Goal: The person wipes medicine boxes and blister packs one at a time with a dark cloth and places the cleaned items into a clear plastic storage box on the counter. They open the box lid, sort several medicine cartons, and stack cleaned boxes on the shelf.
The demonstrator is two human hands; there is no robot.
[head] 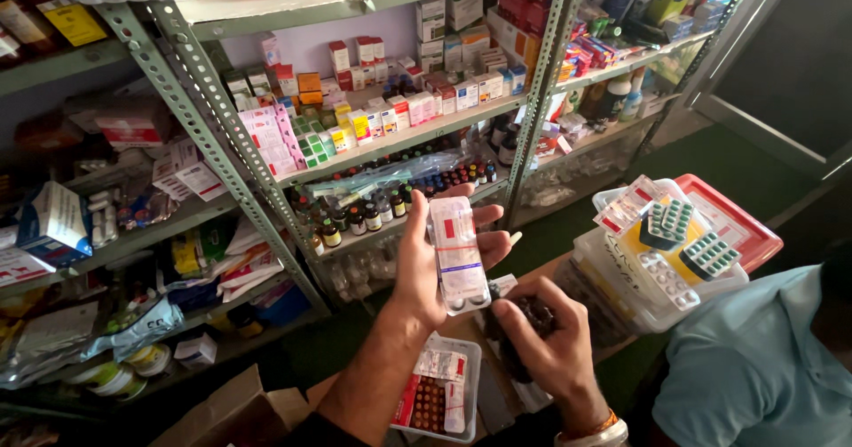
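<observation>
Grey slotted-steel shelving units [222, 136] fill the upper half of the view; three bays can be counted, each with several boards crowded with small cardboard medicine cartons [390, 110] in white, pink, red and green, too many to count. On the middle bay's lower board stands a row of dark brown glass bottles with coloured caps [364, 216], well over a dozen.

At the lower right sits a person in a light blue shirt [754, 367], only the shoulder and back in view. Just beside that shoulder stand stacked clear plastic tubs [612, 261], with one red lid [745, 225] under a heap of tablet strips; two green blister sheets [688, 234] lie on top among several silver ones.

Lower down, one small clear plastic tray [470, 385] holds red-and-white tablet strips, partly hidden behind the left forearm. A brown cardboard box flap [231, 411] shows at the bottom left.

The left hand [426, 269] is raised in front of the bottle shelf, fingers wrapped around one bundle of white blister strips with red patches [457, 252], bound by a thin band; the bundle stands nearly upright and covers part of the palm. The right hand [550, 340], with a bangle at the wrist, is curled just below it around a dark strip of brown tablets [532, 314], whose count is too blurred to tell.
</observation>
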